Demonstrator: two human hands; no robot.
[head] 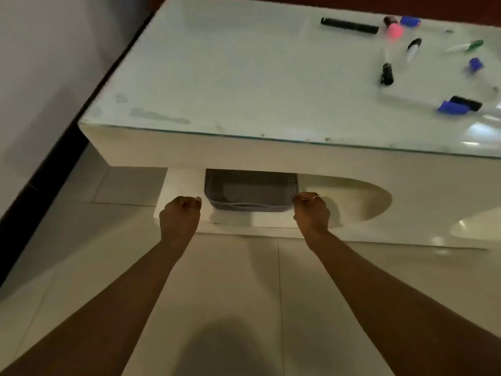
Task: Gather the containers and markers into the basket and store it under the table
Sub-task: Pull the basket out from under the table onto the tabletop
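A grey perforated basket [250,189] sits on the low white shelf under the table [244,147], and it looks empty inside. My left hand [180,213] is curled just left of the basket's front corner, with a small gap between them. My right hand [311,210], fingers curled and wearing a ring, is at the basket's right front corner; whether it grips the rim is unclear. Several markers lie on the tabletop at the far right: a long black marker [349,25], a short black marker [387,73], a green-capped marker [470,46] and a blue-capped marker [452,107]. A pink-topped container [394,29] is blurred.
The table has a glass top and a white base with a curved cut-out [352,202] right of the basket. A pale wall with a dark skirting [54,158] runs along the left. Tiled floor [244,294] lies under my arms.
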